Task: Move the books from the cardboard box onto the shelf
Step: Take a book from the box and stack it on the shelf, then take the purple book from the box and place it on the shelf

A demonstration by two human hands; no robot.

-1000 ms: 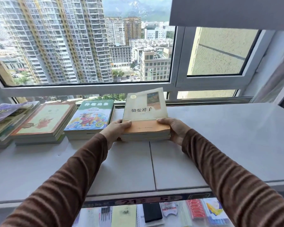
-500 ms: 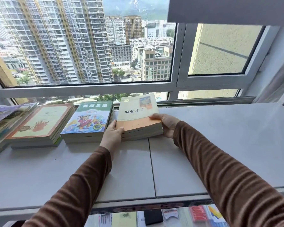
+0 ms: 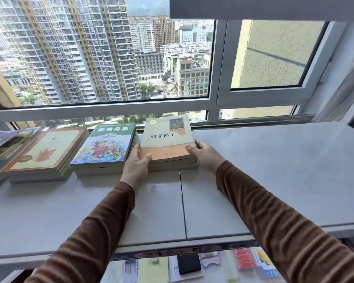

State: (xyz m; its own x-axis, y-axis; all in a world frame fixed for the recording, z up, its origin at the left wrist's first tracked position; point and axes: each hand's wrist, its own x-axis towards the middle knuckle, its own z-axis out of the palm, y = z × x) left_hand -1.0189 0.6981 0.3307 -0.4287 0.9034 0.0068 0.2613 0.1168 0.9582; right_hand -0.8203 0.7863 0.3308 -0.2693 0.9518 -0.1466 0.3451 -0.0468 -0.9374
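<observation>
A small stack of books, topped by a cream and orange cover point(image 3: 166, 139), lies flat on the white shelf point(image 3: 253, 170) under the window, just right of a green-covered stack point(image 3: 104, 148). My left hand point(image 3: 136, 165) holds its near left corner, thumb on the cover and fingers along the left side between the two stacks. My right hand point(image 3: 204, 154) is at the stack's right edge with fingers loosely spread, only the thumb tip touching the cover. The cardboard box is out of view.
Further left lie a stack with an orange-bordered cover point(image 3: 47, 152) and a slanting pile point(image 3: 4, 144) at the frame edge. The window frame point(image 3: 110, 109) runs close behind the books. Below the shelf's front edge lie papers and stationery point(image 3: 192, 266).
The stack has moved away from me toward the window and come down flat beside the green stack. My right hand has loosened from its right side.
</observation>
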